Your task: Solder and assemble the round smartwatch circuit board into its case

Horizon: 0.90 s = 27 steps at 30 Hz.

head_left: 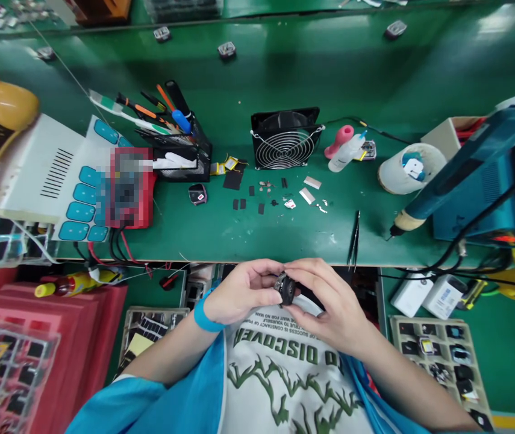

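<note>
A small dark device [286, 289] is held between both hands, close to the chest and just off the table's front edge. My left hand [250, 290] wears a blue wristband and pinches the device from the left with thumb and fingers. On the right side, my right hand [323, 295] has its fingertips on the device's top and lower edge. Beyond the hands, small black pads [261, 208], metal strips [306, 196] and other tiny parts lie on the green table [221, 241]. Black tweezers [354, 240] rest at the table's edge on the right.
A fan [285, 141] stands at the back. To the left are a red meter [131, 188] and a black tool holder [185, 169]. A white cup [405, 169], a bottle [345, 152] and a soldering-type tool [438, 193] are at the right. Parts trays [442, 319] sit below.
</note>
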Each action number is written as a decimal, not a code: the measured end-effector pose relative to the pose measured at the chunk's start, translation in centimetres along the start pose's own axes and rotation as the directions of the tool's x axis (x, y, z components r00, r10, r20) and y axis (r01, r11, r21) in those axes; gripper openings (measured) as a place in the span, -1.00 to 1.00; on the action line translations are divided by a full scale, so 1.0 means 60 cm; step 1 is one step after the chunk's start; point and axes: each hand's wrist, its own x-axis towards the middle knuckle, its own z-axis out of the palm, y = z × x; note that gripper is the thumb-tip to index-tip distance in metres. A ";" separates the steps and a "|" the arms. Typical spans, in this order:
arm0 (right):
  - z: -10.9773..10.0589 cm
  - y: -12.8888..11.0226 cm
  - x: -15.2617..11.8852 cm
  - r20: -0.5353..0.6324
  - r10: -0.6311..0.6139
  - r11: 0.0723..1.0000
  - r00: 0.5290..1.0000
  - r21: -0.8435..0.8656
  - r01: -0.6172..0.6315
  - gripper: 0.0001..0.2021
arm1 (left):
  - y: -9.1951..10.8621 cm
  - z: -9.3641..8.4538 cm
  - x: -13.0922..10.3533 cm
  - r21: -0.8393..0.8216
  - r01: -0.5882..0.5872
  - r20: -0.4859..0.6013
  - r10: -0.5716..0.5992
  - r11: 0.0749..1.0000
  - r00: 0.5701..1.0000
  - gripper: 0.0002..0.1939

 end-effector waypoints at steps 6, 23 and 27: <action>-0.001 0.005 -0.003 -0.002 -0.017 0.999 1.000 -0.027 0.017 -0.52 | 0.003 0.006 0.001 0.049 -0.035 0.005 0.034 0.998 0.999 -0.55; -0.013 0.005 0.001 0.015 -0.001 0.999 1.000 -0.037 0.002 -0.53 | -0.007 0.004 0.009 -0.029 0.016 -0.077 -0.018 0.999 0.997 -0.40; -0.011 0.003 0.003 0.023 0.006 0.999 1.000 -0.042 -0.005 -0.57 | -0.010 0.003 0.008 -0.033 0.006 -0.081 -0.009 0.999 0.997 -0.42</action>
